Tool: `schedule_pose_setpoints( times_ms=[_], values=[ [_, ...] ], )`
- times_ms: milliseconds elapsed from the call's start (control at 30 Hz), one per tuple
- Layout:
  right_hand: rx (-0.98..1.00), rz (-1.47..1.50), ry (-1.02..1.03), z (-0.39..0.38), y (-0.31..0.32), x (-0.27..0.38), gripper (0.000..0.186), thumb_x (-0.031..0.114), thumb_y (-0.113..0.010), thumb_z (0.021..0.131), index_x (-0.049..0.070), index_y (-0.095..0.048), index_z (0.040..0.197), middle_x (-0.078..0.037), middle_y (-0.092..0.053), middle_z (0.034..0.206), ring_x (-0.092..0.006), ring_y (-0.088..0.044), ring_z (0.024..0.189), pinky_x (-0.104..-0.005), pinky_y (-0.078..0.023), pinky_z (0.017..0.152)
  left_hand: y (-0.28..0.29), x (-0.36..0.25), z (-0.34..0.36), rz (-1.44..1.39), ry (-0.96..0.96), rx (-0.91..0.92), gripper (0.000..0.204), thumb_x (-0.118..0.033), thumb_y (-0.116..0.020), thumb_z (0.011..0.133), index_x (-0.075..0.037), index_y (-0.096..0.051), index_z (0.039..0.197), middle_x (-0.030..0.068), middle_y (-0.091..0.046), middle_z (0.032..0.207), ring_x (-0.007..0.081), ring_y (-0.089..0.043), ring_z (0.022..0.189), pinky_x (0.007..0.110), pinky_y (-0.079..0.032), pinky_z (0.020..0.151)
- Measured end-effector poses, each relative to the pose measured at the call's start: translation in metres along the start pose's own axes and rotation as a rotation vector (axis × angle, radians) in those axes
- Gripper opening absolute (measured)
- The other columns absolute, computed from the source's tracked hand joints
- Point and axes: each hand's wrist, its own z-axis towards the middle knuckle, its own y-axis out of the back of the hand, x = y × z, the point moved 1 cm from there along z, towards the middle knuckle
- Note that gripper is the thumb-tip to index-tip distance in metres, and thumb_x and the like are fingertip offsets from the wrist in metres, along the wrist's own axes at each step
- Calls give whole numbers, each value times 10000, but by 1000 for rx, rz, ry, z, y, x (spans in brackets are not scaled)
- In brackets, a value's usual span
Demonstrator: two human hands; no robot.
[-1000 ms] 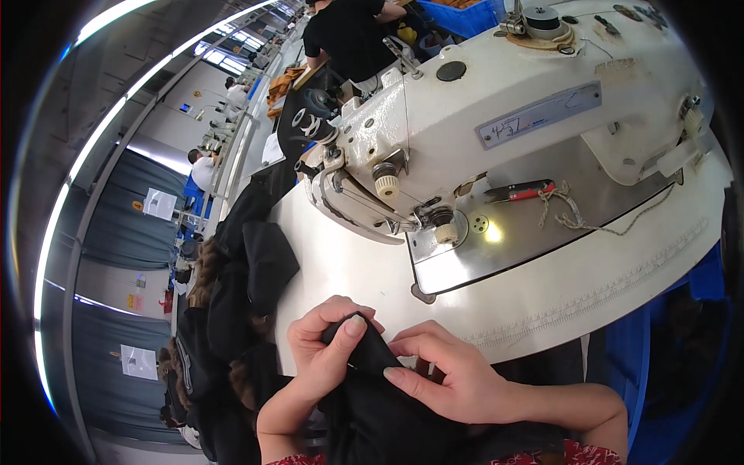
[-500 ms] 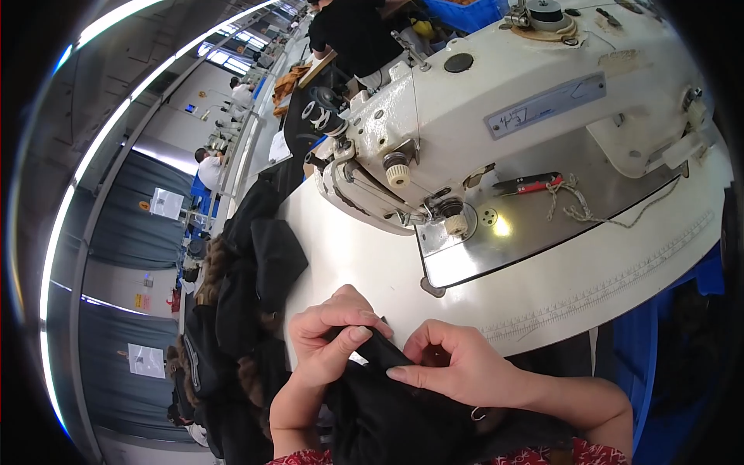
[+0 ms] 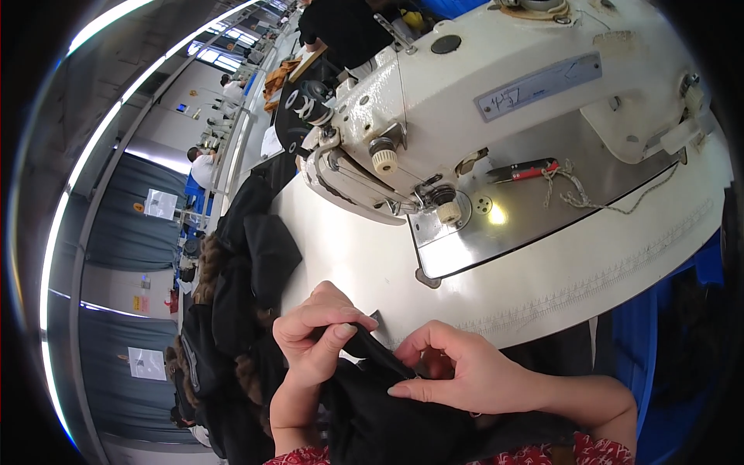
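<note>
In red-patterned sleeves [image 3: 604, 451], I work a black garment [image 3: 380, 422] bunched close before my body, its folded edge stretched between both hands. My left hand [image 3: 318, 337] is curled nearly closed, thumb and fingers pinching the upper end of that edge; my right hand [image 3: 465, 372] is half curled, its thumb lying on the cloth and its fingers bent at the fold, with fabric caught between them. Just beyond spreads a white tabletop [image 3: 341, 256], a ruler scale [image 3: 589, 291] printed along its near rim. At left, black garments with brown fur trim [image 3: 208, 263] lie heaped against the table; at right, a blue bin [image 3: 637, 341] stands beside it. A white sewing machine [image 3: 457, 101] spans the far side of the tabletop, and on its metal plate [image 3: 527, 229] a red-and-black hand tool [image 3: 523, 170] rests near a loop of pale cord [image 3: 580, 200]. Farther back, a co-worker in a black top [image 3: 353, 35] leans over a bench near orange-brown cloth [image 3: 280, 77], and grey curtains [image 3: 128, 213] hang along the wall.
</note>
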Motion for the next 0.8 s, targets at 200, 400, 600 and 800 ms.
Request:
schedule_pose_setpoints(
  times_ms=[200, 400, 600, 800],
  values=[
    [-55, 110, 21, -10, -3, -3, 417, 118, -736, 859, 19, -523, 1204, -16, -570, 911, -66, -475, 669, -215, -437, 629, 0, 2, 4, 20, -30, 4, 80, -63, -685, 866, -15, -713, 924, 102, -727, 796, 168, -585, 696, 284, -455, 667],
    [-62, 107, -45, -6, -7, -1, 335, 92, -713, 870, 5, -553, 1152, -18, -578, 860, -68, -530, 661, -227, -454, 600, 2, 6, 16, 46, -99, 119, 98, -30, -721, 828, 0, -730, 921, 106, -719, 804, 167, -582, 683, 272, -455, 631],
    [-177, -36, 103, -1, -6, -5, 187, 120, -703, 883, 11, -569, 954, -52, -629, 804, -129, -637, 682, -275, -509, 591, 6, 6, 21, -33, 125, 153, 139, 51, -717, 808, 20, -735, 942, 99, -708, 830, 132, -572, 688, 243, -446, 613],
    [-345, -462, 356, 3, -2, -7, 150, 92, -698, 895, 15, -578, 851, -51, -631, 744, -69, -584, 616, -218, -462, 538, 4, 4, 26, -129, 468, 119, 98, -7, -722, 855, 14, -735, 949, 65, -716, 881, 76, -601, 760, 219, -483, 687]
  ],
)
